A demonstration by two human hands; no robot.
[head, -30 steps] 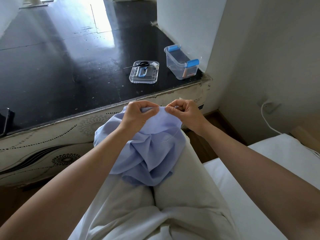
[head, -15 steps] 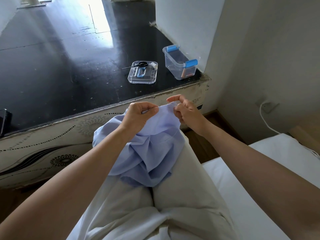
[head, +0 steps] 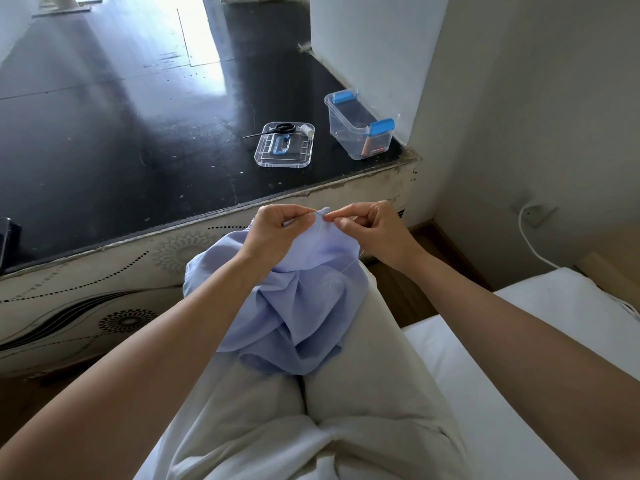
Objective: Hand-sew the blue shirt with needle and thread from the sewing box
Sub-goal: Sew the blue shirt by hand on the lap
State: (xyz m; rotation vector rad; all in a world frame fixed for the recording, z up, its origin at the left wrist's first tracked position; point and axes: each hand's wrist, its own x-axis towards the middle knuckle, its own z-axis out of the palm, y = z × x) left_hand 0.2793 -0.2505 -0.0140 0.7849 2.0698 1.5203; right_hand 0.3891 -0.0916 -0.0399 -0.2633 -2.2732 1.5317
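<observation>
Spread across the upper frame from 9 to 12 o'clock, a black tabletop (head: 104, 133); below it at 6 o'clock, pale trousers (head: 374, 393) with the blue shirt (head: 298, 306) bunched on the lap at centre. Close together at the shirt's 12 o'clock edge, left hand (head: 277, 233) and right hand (head: 377, 230), each pinching a raised fold of the cloth, any needle too fine to make out. At 1 o'clock on the tabletop, the clear sewing box (head: 346, 133), its lid (head: 277, 161) just beside at 12 o'clock carrying black scissors (head: 282, 129) and a white thread spool (head: 306, 130).
</observation>
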